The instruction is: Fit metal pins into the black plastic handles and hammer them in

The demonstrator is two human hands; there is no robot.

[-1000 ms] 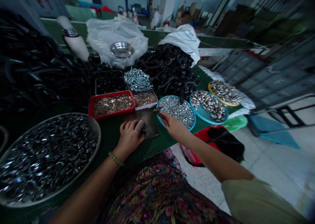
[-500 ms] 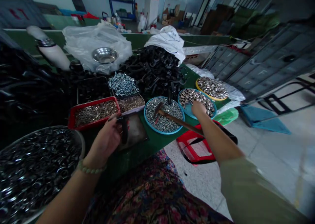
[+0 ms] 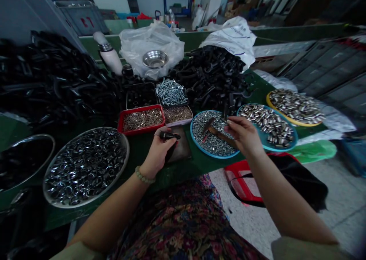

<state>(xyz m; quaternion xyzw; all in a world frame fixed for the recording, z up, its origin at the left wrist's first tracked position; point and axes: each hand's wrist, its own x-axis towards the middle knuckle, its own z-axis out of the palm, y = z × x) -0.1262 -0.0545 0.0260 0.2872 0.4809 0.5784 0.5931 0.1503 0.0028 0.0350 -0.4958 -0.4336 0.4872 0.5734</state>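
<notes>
The right hand (image 3: 243, 133) is back from the sleeve tray (image 3: 268, 122) on its right, fingertips pinched together over the hammer (image 3: 210, 127), contents unclear, so the pick appears complete; the left hand (image 3: 158, 151) pinches the black part (image 3: 169, 136) level.

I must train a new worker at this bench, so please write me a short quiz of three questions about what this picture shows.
1. True or false: the left hand holds a small black part.
2. The head of the hammer is over: A) the yellow dish; B) the blue dish of small silver pieces; C) the large round metal tray.
3. What colour is the tray just beyond the left hand?
Key: 1 true; 2 B; 3 red.
</notes>
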